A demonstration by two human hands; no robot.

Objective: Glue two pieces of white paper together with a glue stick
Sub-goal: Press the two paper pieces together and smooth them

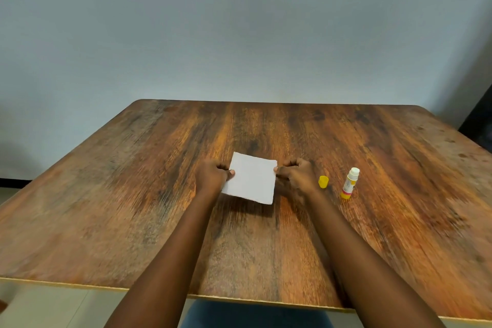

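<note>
Two pinches: our left hand (213,174) clamps the left edge of the paper (250,178), raised just above the table (133,208); our right hand (296,174) clamps its right edge. Rightward stand the cap (323,181), then the open glue stick (350,184).

I cannot tell whether the white paper (250,180) is one sheet or two. The label on the glue stick (349,186) is too small to read. Both near corners of the table (106,221) are cut off.
</note>
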